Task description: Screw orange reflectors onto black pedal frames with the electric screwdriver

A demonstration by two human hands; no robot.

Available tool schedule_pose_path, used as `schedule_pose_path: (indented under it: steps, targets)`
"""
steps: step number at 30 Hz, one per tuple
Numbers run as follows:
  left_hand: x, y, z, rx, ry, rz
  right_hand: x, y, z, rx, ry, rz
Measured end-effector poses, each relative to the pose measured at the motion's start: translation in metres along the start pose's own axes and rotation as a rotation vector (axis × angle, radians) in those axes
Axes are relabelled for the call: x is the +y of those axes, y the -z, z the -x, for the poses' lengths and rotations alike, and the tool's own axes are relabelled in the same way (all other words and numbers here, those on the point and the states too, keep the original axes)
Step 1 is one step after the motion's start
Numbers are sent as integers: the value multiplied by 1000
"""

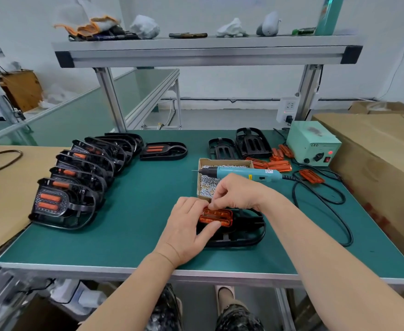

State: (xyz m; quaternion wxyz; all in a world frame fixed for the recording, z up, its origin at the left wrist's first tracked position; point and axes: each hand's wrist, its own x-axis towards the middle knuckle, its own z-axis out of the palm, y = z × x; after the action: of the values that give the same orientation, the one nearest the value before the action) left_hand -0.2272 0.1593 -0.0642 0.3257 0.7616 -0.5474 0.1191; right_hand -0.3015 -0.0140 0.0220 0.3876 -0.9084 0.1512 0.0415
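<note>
Head view: the only writing that can be read is "LED", on the front of the pale green power box (315, 145) at the far right of the green surface (136, 211). The yellow label on the electric screwdriver (244, 173) is too small to read.

The orange reflector (216, 217) lies on the black pedal frame (241, 231), near the front edge of the surface. The left hand (186, 229) has its grip pinching the reflector, thumb on the near edge and fingers curled over the left end. The right hand (234, 193) reaches in from the far side, fingertips drawn together at the reflector's far edge. I cannot tell what, if anything, that grip pinches.

The screwdriver lies just beyond the right hand, untouched, across a cardboard box of screws (208, 185). Loose reflectors (277, 163) and empty frames (241, 144) lie farther back. Finished pedals (76, 177) stand in a row on the left.
</note>
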Motion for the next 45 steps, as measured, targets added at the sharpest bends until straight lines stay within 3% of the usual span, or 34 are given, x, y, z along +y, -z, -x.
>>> schedule_pose_path:
  steps: [19,27,33,40,45]
  targets:
    - [-2,0,-2,27,78,20,9,-2,3,52,5,-116]
    - [-2,1,-2,51,97,68,29,11,18,155,-90,-314]
    - [-2,0,-3,86,96,56,40,9,30,124,-111,-392]
    - [-3,0,-3,52,103,11,37,-1,30,117,-73,-375]
    - [-4,1,-2,142,204,123,28,-3,25,273,-69,-252]
